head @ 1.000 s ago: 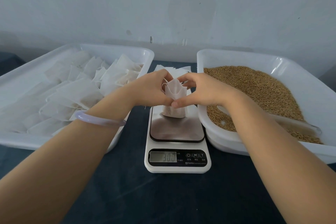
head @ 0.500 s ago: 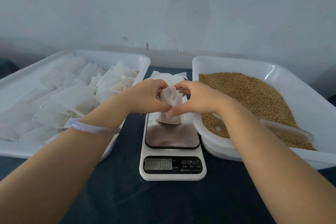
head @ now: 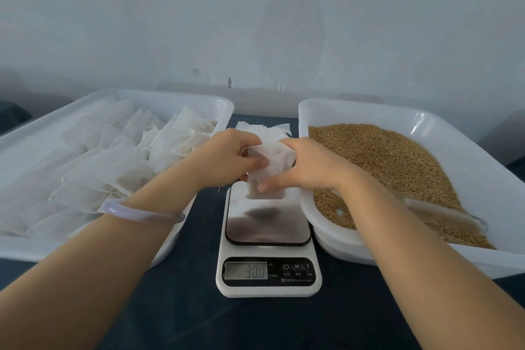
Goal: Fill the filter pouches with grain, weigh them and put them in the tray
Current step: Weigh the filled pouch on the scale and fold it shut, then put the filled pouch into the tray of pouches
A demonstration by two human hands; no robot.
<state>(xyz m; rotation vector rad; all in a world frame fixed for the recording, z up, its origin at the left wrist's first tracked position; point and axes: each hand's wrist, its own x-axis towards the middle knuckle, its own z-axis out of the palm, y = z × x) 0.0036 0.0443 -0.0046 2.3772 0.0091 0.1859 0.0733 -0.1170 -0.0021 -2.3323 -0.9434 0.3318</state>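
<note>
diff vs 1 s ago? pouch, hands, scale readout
The pouch top, bunched narrow between the fingertips a second ago, is now spread wider and flatter between the left hand and the right hand. Both still pinch it; nothing was let go. Unchanged: its base sits on the scale, the display reads 300, the scoop lies in the grain tray.

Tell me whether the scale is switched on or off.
On: the display of the scale shows the digits 300, with the pouch on its plate.
</note>
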